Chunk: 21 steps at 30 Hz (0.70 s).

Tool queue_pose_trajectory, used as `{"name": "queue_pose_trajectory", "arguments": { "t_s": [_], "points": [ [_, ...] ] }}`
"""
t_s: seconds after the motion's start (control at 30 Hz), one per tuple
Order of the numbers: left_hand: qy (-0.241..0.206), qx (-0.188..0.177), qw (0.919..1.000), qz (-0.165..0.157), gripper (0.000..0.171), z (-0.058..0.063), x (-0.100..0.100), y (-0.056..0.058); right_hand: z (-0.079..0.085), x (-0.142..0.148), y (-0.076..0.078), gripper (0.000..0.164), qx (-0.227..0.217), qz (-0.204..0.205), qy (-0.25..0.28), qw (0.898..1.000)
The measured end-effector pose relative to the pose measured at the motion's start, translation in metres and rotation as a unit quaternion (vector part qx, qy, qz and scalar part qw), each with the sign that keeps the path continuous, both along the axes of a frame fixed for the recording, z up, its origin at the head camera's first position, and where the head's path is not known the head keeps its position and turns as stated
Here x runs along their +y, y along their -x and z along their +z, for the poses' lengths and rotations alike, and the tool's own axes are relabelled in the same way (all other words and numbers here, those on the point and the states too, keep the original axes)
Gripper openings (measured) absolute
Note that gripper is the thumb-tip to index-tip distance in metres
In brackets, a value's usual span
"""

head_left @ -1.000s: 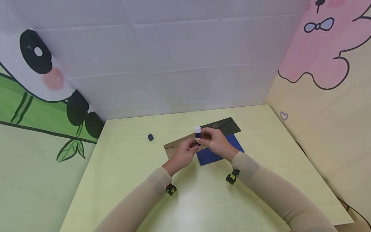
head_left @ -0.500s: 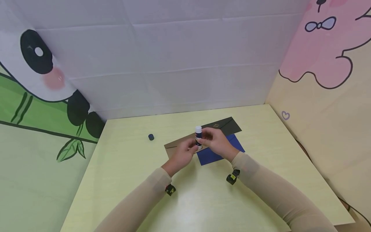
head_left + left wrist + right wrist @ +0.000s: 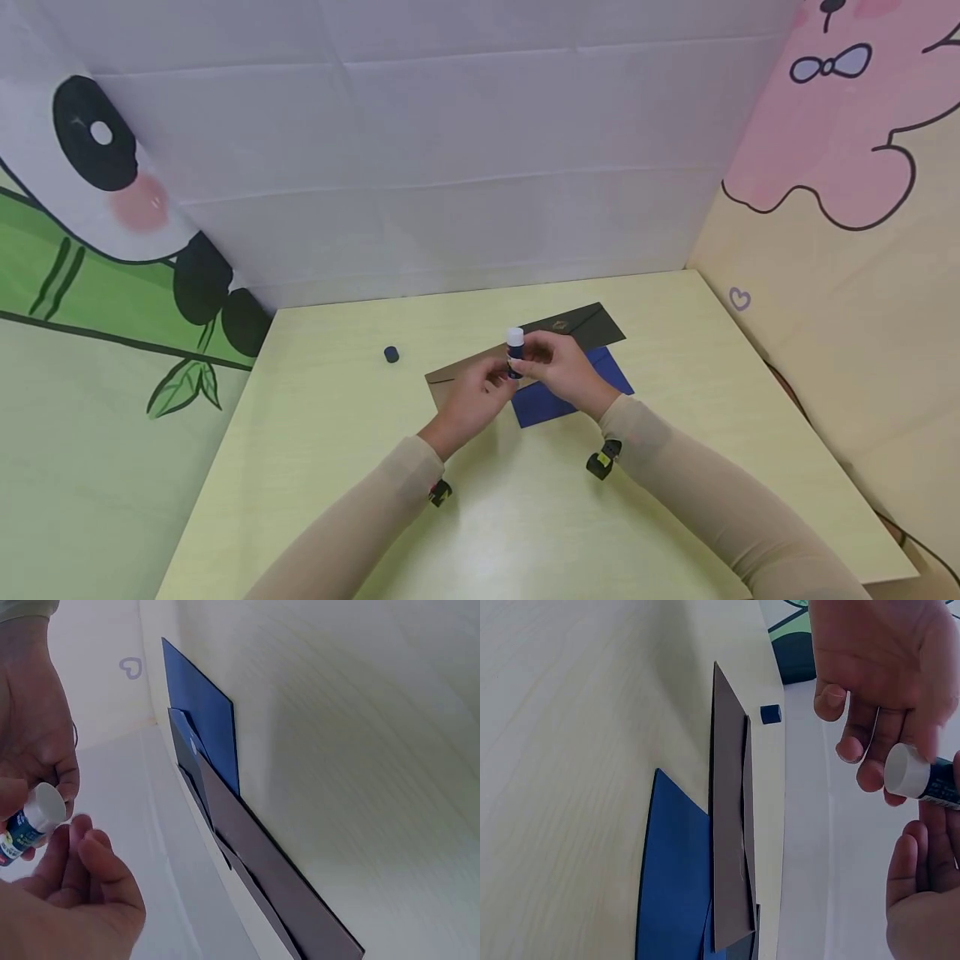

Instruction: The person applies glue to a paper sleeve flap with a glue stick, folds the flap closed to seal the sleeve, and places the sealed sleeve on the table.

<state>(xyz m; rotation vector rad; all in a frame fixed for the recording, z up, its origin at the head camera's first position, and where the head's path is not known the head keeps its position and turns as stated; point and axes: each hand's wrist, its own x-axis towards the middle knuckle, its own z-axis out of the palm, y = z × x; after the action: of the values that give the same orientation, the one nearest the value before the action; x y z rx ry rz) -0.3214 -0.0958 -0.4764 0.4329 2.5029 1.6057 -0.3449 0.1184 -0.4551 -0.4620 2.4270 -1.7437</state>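
A glue stick (image 3: 515, 353) stands upright between the two hands, its dark-blue tube topped by a white end. The right hand (image 3: 558, 367) grips the tube from the right, with thumb and fingers around it. From the left, the left hand (image 3: 472, 398) has its thumb and fingers curled at the tube's lower end. The right wrist view shows the left thumb at a white base (image 3: 907, 772). Part of the tube is hidden by fingers. Below the hands lie a brown envelope (image 3: 447, 381), a blue envelope (image 3: 542, 407) and a black envelope (image 3: 592, 323), partly overlapping.
A small dark-blue cap (image 3: 392, 354) sits on the pale table (image 3: 315, 417), left of the envelopes. A white cloth (image 3: 450, 167) hangs behind the table. Printed cloths flank it on both sides, and a dark cable (image 3: 922, 546) runs past the right edge.
The left hand's thumb and fingers have shifted slightly at the lower end of the glue stick. The right hand keeps its hold; the envelopes and cap stay put.
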Motion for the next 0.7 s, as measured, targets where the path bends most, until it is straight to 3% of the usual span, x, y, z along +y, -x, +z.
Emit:
{"name": "queue_pose_trajectory", "arguments": {
  "t_s": [0.23,0.7],
  "points": [
    [0.020,0.019,0.9989,0.039,0.035,0.0013,0.0012,0.0015,-0.0008,-0.0014,-0.0014,0.027,-0.014,0.008,0.012,1.000],
    [0.047,0.012,0.9984,0.029,0.025,0.0033,0.0026,0.0016,-0.0012,-0.0030,-0.0049,0.026,-0.004,0.003,-0.003,1.000]
  ]
}}
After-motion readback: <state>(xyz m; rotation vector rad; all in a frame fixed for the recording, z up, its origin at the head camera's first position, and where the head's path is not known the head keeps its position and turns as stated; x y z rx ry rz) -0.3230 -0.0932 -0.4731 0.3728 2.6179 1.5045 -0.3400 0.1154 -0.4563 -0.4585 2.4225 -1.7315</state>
